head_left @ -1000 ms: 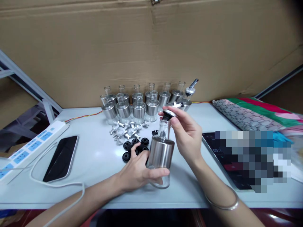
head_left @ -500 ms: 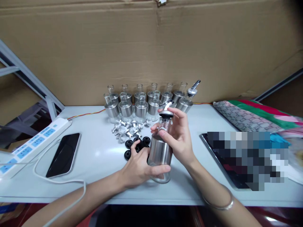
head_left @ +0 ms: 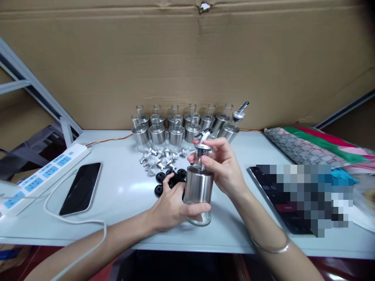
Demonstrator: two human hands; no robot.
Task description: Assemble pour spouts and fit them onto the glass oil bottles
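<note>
A glass oil bottle with a brushed steel sleeve is being held upright near the front edge of a white table, its clear base resting on or just above the tabletop. The base is being gripped by the left hand, whose thumb is being pressed across the front of the glass while the other fingers are being curled around the far side. The bottle's neck is being enclosed by the right hand, and the black-and-metal pourer cap seated on it is being pinched between the thumb and fingertips, with the small spout being left to project above them. A thin bangle is being worn on the right wrist.

Just behind the left hand, black rubber stoppers are being kept in a loose cluster, and beyond them a pile of small metal spouts is being left scattered. Further back, against a cardboard wall, two rows of matching uncapped bottles are being lined up, with one capped bottle at the right end. A dark smartphone is being left face up well to the left, beside a white power strip with blue sockets and its cable. At the right, a patterned cloth is being kept on the table's far corner.
</note>
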